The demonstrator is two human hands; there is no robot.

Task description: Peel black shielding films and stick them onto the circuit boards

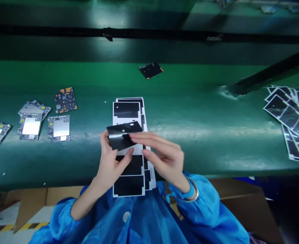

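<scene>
Our left hand (110,166) grips the glossy black, thin rectangular board (117,141) by its left edge; our right hand (166,156) is loose, fingertips against its face, thumb apart. Board sits above the white sheets with black rectangular panels (126,110). Probably light, stiff, slick; face likely scratches. We'd take opposite edges. All over the green, shiny table (202,108).

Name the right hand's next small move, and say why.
Perhaps slide the right hand lightly across the dark piece, smoothing its face: the fingertips lie over its right part, while the left hand supports it from the left, above the sheets.
</scene>
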